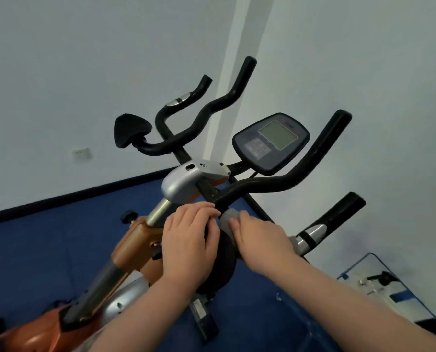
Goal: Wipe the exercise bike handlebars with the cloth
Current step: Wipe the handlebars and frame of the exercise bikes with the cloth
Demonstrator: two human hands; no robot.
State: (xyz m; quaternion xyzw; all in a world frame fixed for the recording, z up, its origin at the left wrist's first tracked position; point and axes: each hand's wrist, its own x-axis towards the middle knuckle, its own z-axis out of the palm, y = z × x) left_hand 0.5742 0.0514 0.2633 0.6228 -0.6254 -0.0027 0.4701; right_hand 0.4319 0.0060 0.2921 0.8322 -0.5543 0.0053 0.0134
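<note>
The exercise bike's black handlebars [283, 184] fan out from a silver clamp [184, 181], with a grey console [271, 142] behind them. A small grey cloth [228, 217] is pressed against the near end of the right-hand bar, just above a black elbow pad [223, 262]. My right hand [260, 237] holds the cloth with its fingertips. My left hand [189, 240] lies curled over the pad and bar beside it, its fingers touching the cloth's left edge. Most of the cloth is hidden under the fingers.
A second black elbow pad [130, 130] sits at the left of the bars. The bike's orange frame [133, 242] and silver post run down to the lower left. Blue floor [34, 250] meets white walls. A clear-framed object [379, 283] stands at the lower right.
</note>
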